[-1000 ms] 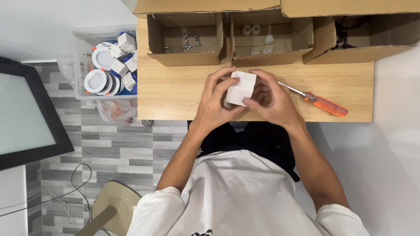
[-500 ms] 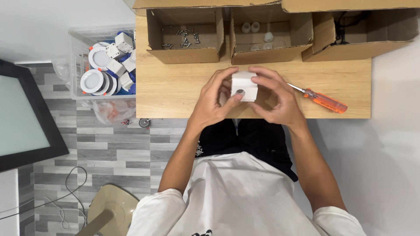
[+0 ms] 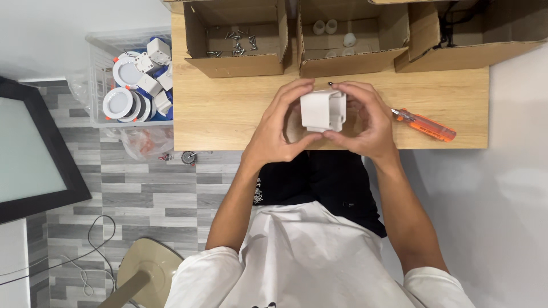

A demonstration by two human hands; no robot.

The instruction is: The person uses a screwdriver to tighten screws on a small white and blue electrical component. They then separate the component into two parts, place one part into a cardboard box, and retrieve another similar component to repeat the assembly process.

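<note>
Off the table's left edge stands a clear plastic bin (image 3: pixel 103 48) of round white lamp fittings (image 3: pixel 118 102). Along the wooden table's (image 3: pixel 222 114) far edge sit three open cardboard boxes: the left box (image 3: pixel 237 64) holds loose screws, the middle box (image 3: pixel 354 60) small white caps, the right box (image 3: pixel 456 54) something dark. Near the front edge, at the middle, the left hand (image 3: pixel 279 128) and right hand (image 3: pixel 368 120) both close their fingers around a small white plastic box (image 3: pixel 323 110), held just above the tabletop. An orange-handled screwdriver (image 3: pixel 425 124) lies just beside the right hand, towards the right edge.
</note>
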